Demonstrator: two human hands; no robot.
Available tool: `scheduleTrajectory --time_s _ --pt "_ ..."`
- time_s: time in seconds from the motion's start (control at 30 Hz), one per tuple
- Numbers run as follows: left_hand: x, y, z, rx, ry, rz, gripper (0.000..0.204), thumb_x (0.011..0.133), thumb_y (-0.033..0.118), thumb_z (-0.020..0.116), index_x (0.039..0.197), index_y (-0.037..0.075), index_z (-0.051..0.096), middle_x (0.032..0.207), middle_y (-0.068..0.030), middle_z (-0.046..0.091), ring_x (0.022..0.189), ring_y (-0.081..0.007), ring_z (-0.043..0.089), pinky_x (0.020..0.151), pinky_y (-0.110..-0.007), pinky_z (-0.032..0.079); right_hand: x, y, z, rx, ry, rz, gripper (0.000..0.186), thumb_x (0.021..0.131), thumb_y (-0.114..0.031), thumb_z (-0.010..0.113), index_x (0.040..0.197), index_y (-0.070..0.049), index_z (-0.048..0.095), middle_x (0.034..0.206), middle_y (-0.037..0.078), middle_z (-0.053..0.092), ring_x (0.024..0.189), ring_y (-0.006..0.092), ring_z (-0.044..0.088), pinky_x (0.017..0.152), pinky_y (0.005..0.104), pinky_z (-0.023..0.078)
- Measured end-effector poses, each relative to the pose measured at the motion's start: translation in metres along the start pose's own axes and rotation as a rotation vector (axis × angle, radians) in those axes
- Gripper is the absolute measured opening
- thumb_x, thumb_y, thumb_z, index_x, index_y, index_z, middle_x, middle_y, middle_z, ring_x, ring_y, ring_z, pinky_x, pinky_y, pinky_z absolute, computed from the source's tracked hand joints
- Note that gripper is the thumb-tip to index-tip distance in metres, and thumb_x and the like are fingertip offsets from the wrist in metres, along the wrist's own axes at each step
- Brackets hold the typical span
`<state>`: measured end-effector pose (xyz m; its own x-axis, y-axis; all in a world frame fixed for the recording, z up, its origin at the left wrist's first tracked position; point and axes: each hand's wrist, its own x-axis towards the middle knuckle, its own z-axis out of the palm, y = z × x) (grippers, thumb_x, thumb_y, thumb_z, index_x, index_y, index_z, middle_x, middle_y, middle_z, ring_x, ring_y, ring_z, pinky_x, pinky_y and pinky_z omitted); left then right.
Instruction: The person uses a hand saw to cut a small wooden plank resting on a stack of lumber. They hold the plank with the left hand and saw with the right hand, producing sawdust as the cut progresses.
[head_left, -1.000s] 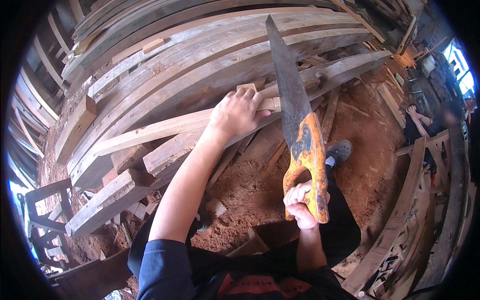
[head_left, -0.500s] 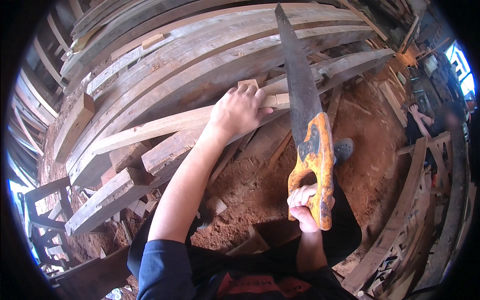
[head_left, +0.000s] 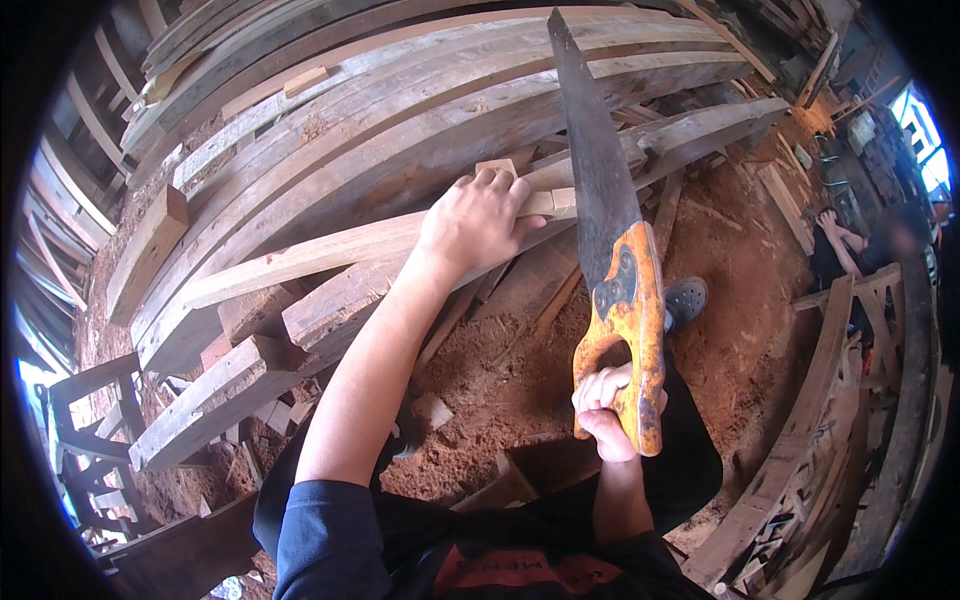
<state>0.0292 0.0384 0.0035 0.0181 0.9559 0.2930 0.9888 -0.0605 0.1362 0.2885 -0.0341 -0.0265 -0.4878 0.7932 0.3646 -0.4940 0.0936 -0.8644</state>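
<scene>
With my left hand (head_left: 472,225) I grip a pale narrow timber (head_left: 305,262) lying across thicker beams (head_left: 350,300), fingers curled over it beside a short block (head_left: 500,168). My right hand (head_left: 608,410) is closed round the worn orange handle (head_left: 645,310) of a hand saw. The saw's long dark blade (head_left: 590,150) points away from me and crosses near the timber's right end, just right of my left hand; whether its teeth touch the wood I cannot tell.
Long curved timbers (head_left: 420,110) fill the back. A chunky offcut (head_left: 150,255) lies left. A wooden frame (head_left: 90,410) stands lower left. Below me is reddish sawdust-covered ground (head_left: 530,385). At the right, another person (head_left: 845,250) sits near stacked curved timbers (head_left: 800,450), with a bright window behind.
Over the last second the saw and my right hand have shifted a little to the right, the blade tip also slightly farther away from me. My left hand stays on the timber.
</scene>
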Motion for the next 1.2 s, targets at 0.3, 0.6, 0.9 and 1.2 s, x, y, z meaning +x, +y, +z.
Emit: scheduleTrajectory --time_s 0.3,0.6,0.9,1.2 --pt "-0.001 -0.001 -0.002 -0.002 0.002 -0.001 0.048 0.093 0.045 0.052 0.110 0.001 0.055 0.108 -0.0203 0.062 0.106 -0.0346 0.060 0.089 -0.044 0.050 0.007 -0.001 -0.001 0.009 -0.012 0.016 0.033 0.062 0.013 0.060 0.085 -0.004 0.044 0.065 0.005 0.044 0.053 0.0144 0.044 0.050 0.0287 0.040" --pt "-0.001 0.000 0.000 -0.015 0.012 -0.001 0.046 0.093 0.045 0.052 0.107 0.001 0.056 0.105 -0.0198 0.062 0.104 -0.0349 0.061 0.088 -0.044 0.050 -0.002 0.002 0.003 0.060 -0.017 -0.031 0.030 0.069 0.009 0.068 0.089 0.000 0.048 0.071 0.007 0.050 0.061 0.0148 0.051 0.055 0.0299 0.046" --pt "-0.001 -0.001 0.004 -0.004 0.067 0.016 0.047 0.093 0.047 0.051 0.104 0.002 0.056 0.103 -0.0202 0.063 0.099 -0.0348 0.063 0.084 -0.044 0.052 0.007 0.001 0.000 0.059 0.036 0.038 0.028 0.065 0.012 0.064 0.087 -0.001 0.050 0.070 0.007 0.051 0.060 0.0136 0.051 0.056 0.0286 0.046" --pt "0.000 0.000 0.007 -0.004 0.095 0.019 0.049 0.093 0.049 0.050 0.102 0.002 0.055 0.098 -0.0192 0.063 0.094 -0.0344 0.064 0.079 -0.044 0.053 0.002 0.006 0.004 0.087 0.025 0.006 0.029 0.066 0.015 0.064 0.087 0.000 0.051 0.072 0.007 0.052 0.061 0.0151 0.052 0.056 0.0293 0.046"
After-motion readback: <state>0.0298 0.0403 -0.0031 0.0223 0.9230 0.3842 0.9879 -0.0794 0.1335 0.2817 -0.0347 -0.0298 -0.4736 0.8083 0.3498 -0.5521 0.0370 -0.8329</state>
